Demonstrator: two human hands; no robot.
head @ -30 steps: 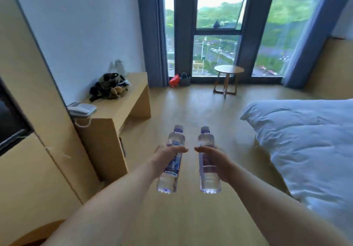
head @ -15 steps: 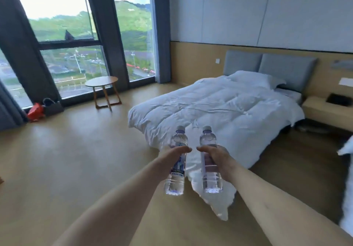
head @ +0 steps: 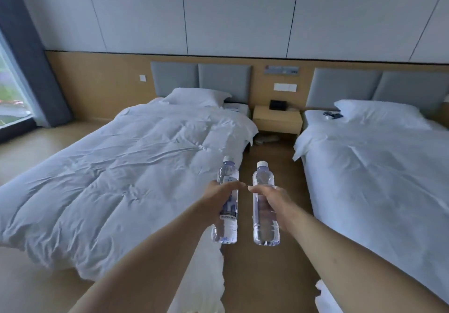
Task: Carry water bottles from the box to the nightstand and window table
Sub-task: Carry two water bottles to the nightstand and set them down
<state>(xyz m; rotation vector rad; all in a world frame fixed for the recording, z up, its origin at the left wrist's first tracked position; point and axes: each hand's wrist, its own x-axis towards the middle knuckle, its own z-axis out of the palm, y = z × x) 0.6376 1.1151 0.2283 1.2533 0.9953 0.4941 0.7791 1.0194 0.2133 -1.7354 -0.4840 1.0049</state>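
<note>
**Two bottles in hand, facing the aisle to the nightstand**

Largest first: two beds with white duvets fill the view. The left bed (head: 126,179) runs from 9 to 11 o'clock, the right bed (head: 379,179) from 1 to 3 o'clock. The bare floor aisle (head: 269,157) between them leads straight to 12 o'clock.

At the aisle's far end, against the wood wall panel, sits the nightstand (head: 277,121), with a small dark object (head: 277,105) on top.

Your left hand (head: 218,202) has its fingers wrapped round the middle of the left bottle (head: 226,227). Your right hand (head: 273,203) is wrapped the same way round the right bottle (head: 264,227). Both bottles are upright, caps on, side by side but apart, held out in front of you at about 12 o'clock.

Judgement: a mid-body hold keeps each bottle balanced and its base free for setting down. The carrying step is under way; neither bottle is delivered yet.
</note>
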